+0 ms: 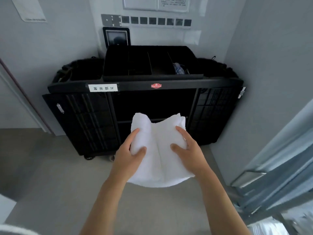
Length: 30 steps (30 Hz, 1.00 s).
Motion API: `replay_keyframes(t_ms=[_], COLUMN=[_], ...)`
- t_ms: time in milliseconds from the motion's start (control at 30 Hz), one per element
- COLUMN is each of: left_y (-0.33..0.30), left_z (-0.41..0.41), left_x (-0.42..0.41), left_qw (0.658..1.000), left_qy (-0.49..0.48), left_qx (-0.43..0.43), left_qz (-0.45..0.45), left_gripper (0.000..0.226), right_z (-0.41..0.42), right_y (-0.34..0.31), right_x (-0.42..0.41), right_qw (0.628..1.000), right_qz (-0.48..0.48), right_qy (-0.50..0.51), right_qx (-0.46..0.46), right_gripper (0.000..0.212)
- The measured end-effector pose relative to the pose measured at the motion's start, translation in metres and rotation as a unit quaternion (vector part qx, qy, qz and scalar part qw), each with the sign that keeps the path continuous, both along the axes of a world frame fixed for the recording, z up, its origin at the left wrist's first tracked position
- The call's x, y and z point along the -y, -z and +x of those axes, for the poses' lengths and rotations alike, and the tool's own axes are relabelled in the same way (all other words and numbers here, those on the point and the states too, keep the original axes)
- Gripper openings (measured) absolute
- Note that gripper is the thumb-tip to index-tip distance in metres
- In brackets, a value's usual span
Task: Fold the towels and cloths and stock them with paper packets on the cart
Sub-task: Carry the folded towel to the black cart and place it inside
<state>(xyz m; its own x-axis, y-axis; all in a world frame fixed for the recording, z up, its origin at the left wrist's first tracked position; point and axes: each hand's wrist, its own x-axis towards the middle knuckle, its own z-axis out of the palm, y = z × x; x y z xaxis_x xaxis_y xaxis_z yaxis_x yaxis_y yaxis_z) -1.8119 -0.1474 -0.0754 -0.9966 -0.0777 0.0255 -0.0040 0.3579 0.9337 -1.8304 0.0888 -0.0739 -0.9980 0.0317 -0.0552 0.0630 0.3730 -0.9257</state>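
Observation:
I hold a folded white towel (159, 150) in the air in front of a black housekeeping cart (144, 85). My left hand (130, 153) grips the towel's left side, thumb on top and fingers underneath. On the right side my right hand (188, 148) grips it the same way. The towel's far end points at the cart's dark open middle shelf bay (152, 106), just short of it. The cart's top carries a black divided tray (149, 65) with some bluish items in its right compartment.
The cart stands against a grey wall, with dark bags at its left end (77, 70) and right end (216, 67). A metal rack (271, 175) stands close on my right, white cloth (269, 226) below it. Grey floor lies between me and the cart.

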Motion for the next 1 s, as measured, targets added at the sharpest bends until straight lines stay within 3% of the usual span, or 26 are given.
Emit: replay_keyframes(t_ms=[433,1000], left_y=[0.015,0.043], left_z=[-0.176,-0.37], left_x=[0.029,-0.031], left_qw=[0.999,0.994], left_qy=[0.034,-0.024], left_qx=[0.018,0.078], left_qz=[-0.03,-0.073], left_gripper=[0.068,0.069], right_z=[-0.151,-0.371], right_y=[0.008,0.052], right_x=[0.056,-0.004], right_qw=[0.997,0.997], right_qz=[0.067,0.037], right_qy=[0.029,-0.046], right_qx=[0.007,0.043], right_gripper=[0.067,0.069])
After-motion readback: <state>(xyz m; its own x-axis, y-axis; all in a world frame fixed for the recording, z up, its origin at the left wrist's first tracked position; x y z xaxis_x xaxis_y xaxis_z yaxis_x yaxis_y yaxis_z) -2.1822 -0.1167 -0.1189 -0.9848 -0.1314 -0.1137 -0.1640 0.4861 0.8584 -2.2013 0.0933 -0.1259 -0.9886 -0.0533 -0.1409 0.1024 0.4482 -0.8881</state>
